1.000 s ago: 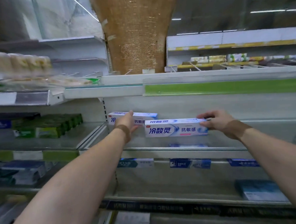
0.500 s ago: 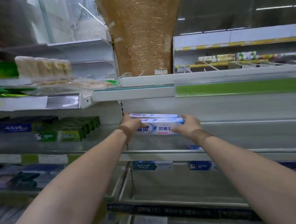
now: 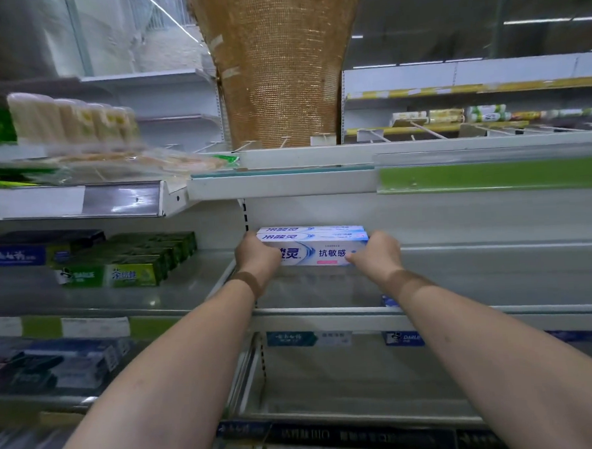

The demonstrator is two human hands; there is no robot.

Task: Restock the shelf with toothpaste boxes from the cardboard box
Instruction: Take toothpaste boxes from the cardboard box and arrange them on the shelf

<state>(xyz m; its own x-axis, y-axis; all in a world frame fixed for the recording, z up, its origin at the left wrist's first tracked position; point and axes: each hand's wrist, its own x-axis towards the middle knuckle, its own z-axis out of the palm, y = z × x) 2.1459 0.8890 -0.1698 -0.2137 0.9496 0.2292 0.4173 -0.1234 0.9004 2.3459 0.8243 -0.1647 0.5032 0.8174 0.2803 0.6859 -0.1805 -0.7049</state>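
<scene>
Two white-and-blue toothpaste boxes lie side by side at the back left of the middle shelf [image 3: 325, 291]. The front toothpaste box [image 3: 320, 252] is held at both ends: my left hand [image 3: 257, 257] grips its left end and my right hand [image 3: 375, 254] grips its right end. The rear toothpaste box [image 3: 308, 228] sits just behind it against the back panel, only its top edge showing. The cardboard box is out of view.
Green toothpaste boxes [image 3: 118, 264] and dark blue boxes [image 3: 18, 252] fill the shelf section to the left. A shelf edge with a green strip [image 3: 491, 176] hangs close above. A woven brown column [image 3: 279, 70] stands behind. Lower shelves carry price tags and a few boxes.
The box in my right hand has moved left and back, from the shelf's middle to directly in front of the rear box. My left hand shifted onto its left end.
</scene>
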